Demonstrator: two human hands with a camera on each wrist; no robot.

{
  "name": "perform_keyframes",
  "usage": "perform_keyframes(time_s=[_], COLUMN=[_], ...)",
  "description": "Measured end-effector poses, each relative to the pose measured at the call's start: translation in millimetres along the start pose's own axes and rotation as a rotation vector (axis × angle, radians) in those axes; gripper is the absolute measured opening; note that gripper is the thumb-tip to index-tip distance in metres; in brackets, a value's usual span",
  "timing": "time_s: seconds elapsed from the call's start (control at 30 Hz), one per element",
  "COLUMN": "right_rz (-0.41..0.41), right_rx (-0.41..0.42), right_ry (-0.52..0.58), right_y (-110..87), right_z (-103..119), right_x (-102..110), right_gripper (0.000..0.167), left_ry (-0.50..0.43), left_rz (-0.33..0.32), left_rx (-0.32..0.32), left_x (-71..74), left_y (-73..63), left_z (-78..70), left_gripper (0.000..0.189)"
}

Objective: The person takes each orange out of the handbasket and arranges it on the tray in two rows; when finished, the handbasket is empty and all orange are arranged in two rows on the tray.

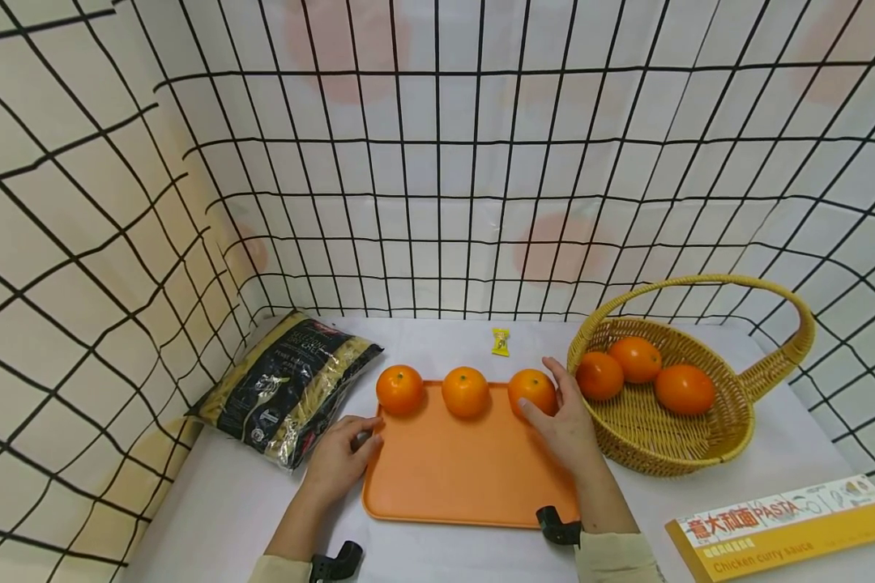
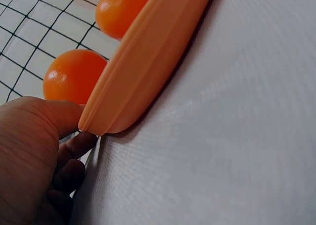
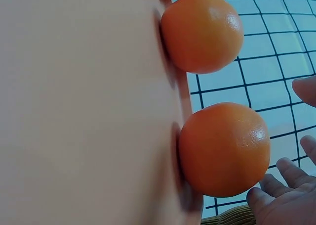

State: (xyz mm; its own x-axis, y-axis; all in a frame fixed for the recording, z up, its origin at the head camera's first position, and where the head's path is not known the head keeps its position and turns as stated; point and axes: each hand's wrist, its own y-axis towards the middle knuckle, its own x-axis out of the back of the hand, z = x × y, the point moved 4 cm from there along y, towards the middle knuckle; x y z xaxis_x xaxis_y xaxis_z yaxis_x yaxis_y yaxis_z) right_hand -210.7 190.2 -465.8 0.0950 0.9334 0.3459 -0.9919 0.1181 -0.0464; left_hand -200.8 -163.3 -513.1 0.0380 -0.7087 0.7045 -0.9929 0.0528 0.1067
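An orange rectangular tray (image 1: 474, 478) lies on the white cloth with three oranges along its far edge: left orange (image 1: 399, 390), middle orange (image 1: 466, 393) and right orange (image 1: 531, 391). My left hand (image 1: 341, 457) is at the tray's left side; in the left wrist view its thumb and forefinger pinch the tray's rim (image 2: 126, 86). Over the right orange (image 3: 224, 151), my right hand (image 1: 570, 421) has its thumb and fingers spread. The right wrist view shows the right hand's fingers (image 3: 291, 173) beside that orange, extended and not curled round it.
A wicker basket (image 1: 736, 433) holding three oranges stands right of the tray. A pasta bag (image 1: 284, 389) lies at the left, a small yellow wrapped candy (image 1: 501, 342) behind the tray, and a yellow pasta box (image 1: 787, 530) front right. Black wire grid (image 1: 437, 194) encloses the table's back and sides.
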Motion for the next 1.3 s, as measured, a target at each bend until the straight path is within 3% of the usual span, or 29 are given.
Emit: perform_keyframes(time_s=[0.17, 0.57, 0.93, 1.07, 1.3], right_rz=[0.001, -0.007, 0.012, -0.001, -0.022], right_rx=[-0.019, 0.069, 0.023, 0.047, 0.009], right_ry=[0.016, 0.09, -0.091, -0.157, -0.415], right_y=[-3.7, -27.4, -50.0, -53.2, -56.1], right_z=[3, 26, 24, 23, 22], right_x=[0, 14, 50, 70, 110], right_gripper=[0.08, 0.075, 0.077, 0.078, 0.084], left_ry=[0.005, -0.003, 0.009, 0.009, 0.005], left_rz=[0.001, -0.001, -0.025, -0.028, -0.008], left_rx=[-0.002, -0.019, -0.043, -0.032, -0.023], left_x=[-0.2, -1.5, -1.1, -1.0, -1.0], left_y=[-0.6, 0.1, 0.2, 0.8, 1.5], left_z=[0.2, 1.1, 1.0, 1.0, 0.3], left_gripper=[0.03, 0.03, 0.029, 0.029, 0.029])
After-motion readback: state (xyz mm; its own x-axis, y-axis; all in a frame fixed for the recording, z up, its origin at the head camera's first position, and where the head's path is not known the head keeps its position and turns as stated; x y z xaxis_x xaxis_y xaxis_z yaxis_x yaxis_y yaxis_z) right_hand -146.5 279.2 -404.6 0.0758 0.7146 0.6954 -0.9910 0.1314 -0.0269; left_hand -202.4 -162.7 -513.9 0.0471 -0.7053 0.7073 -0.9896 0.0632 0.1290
